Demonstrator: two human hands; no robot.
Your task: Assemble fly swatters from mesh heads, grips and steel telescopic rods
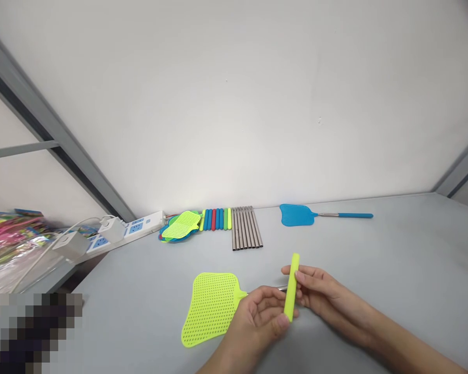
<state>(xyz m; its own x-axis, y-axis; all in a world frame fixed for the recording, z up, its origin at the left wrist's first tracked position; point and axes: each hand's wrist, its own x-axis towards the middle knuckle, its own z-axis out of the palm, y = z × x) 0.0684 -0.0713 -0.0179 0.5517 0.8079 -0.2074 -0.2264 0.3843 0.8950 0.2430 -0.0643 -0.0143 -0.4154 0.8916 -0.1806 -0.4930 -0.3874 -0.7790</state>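
A yellow-green handle grip [292,288] is held nearly upright, tilted a little, between both of my hands. My left hand [259,317] pinches its lower end, thumb in front. Fingers of my right hand [323,291] hold it higher up, from the right side. Behind my left hand lies a yellow-green fly swatter head [210,306], partly covered by that hand. From its neck a thin metal rod [282,288] runs behind my fingers, and its far end is hidden by the grip and my hands.
At the back are a pile of swatter heads [181,226], several coloured grips [213,219] and a row of metal rods [246,228]. A blue fly swatter [297,215] lies by the wall. A power strip [140,226] and plastic-bagged items [15,249] are on the left.
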